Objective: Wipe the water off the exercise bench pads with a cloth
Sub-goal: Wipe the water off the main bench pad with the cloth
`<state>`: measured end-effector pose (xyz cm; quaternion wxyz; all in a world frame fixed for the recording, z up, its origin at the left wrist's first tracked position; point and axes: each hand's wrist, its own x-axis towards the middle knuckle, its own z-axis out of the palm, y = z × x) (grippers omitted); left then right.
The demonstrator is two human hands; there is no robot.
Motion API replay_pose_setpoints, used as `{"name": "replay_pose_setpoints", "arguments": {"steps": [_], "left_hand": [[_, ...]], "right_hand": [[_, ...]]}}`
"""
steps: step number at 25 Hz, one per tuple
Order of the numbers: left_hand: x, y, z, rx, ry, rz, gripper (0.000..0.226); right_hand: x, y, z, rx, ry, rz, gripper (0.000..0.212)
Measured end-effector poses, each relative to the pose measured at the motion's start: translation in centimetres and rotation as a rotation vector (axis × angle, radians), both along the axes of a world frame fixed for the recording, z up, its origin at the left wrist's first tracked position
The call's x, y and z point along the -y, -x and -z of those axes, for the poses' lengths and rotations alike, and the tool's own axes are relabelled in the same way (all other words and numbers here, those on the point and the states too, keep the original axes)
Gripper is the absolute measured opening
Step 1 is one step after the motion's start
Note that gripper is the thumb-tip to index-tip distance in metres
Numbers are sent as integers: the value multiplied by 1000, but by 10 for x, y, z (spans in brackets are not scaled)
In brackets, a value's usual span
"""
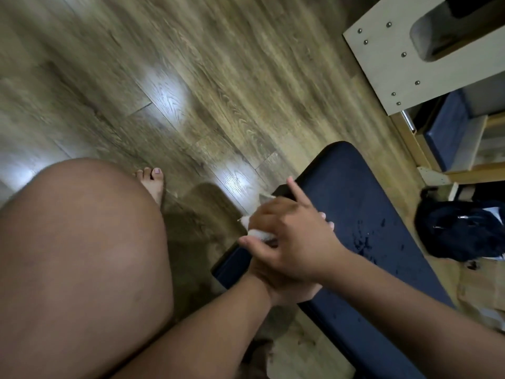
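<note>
**Both hands stacked on a white cloth at the pad's left edge**

Nearest, filling the lower left corner: a bare thigh (82, 255). Rising from the bottom edge, the left forearm, ending in the left hand (276, 283) at centre frame. Mostly hidden beneath the other hand, so cannot tell how its fingers lie. Reaching in from the lower right corner, the right forearm, with the right hand (292, 236) laid across the left, back of the hand up. Index finger straight, aimed toward the top of the frame; thumb stretched left; remaining fingers curled down. Bunched between that thumb and the knuckles, and gripped there: the white cloth (259, 232), a small corner poking out to the left. Held at centre frame, over the left edge of the dark blue bench pad (355, 187). Scattered on the pad just right of the hands, apart from the cloth: water drops (366, 239). Beyond, a wood floor (191, 77) with bright glare patches and a bare foot (154, 181) left of centre. At the right edge, a dark bag (461, 231); upper right, a pale wooden box (388, 67) with metal studs.
</note>
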<state>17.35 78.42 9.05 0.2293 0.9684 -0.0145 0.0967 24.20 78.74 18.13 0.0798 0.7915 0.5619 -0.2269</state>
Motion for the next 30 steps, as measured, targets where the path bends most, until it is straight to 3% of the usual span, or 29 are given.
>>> {"name": "replay_pose_setpoints", "arguments": {"steps": [3, 6, 8, 12, 14, 16, 17, 19, 21, 23, 28, 30], "left_hand": [[-3, -5, -1, 199, -11, 5, 41], [-2, -1, 6, 279, 18, 42, 43], [-3, -1, 6, 273, 32, 41, 44], [-8, -1, -1, 279, 43, 53, 40], [-7, -2, -18, 293, 268, -53, 28], [-17, -10, -43, 331, 727, -362, 20], [-29, -15, -54, 396, 859, -479, 19], [-52, -26, -60, 447, 849, -518, 19], [-58, -26, -57, 315, 702, -431, 26], [-46, -15, -45, 76, 677, -371, 37], [-55, -7, -57, -199, 1181, -565, 25], [-75, -6, -71, -332, 1257, -539, 26]], "right_hand": [[3, -72, 1, 52, -36, 169, 53], [12, -145, 6, 230, -132, 510, 43], [17, -154, 18, 199, -219, 715, 45], [46, -105, 37, 212, -506, 923, 41], [64, -63, 34, 199, -454, 993, 43], [70, -23, 31, 149, -397, 983, 45], [73, -1, 30, 139, -394, 965, 45], [78, 44, 31, 158, -404, 916, 47], [85, 89, 35, 177, -430, 856, 50], [95, 114, 37, 187, -433, 780, 51], [137, 119, 42, 244, -397, 640, 53], [158, 125, 44, 219, -434, 614, 63]]}}
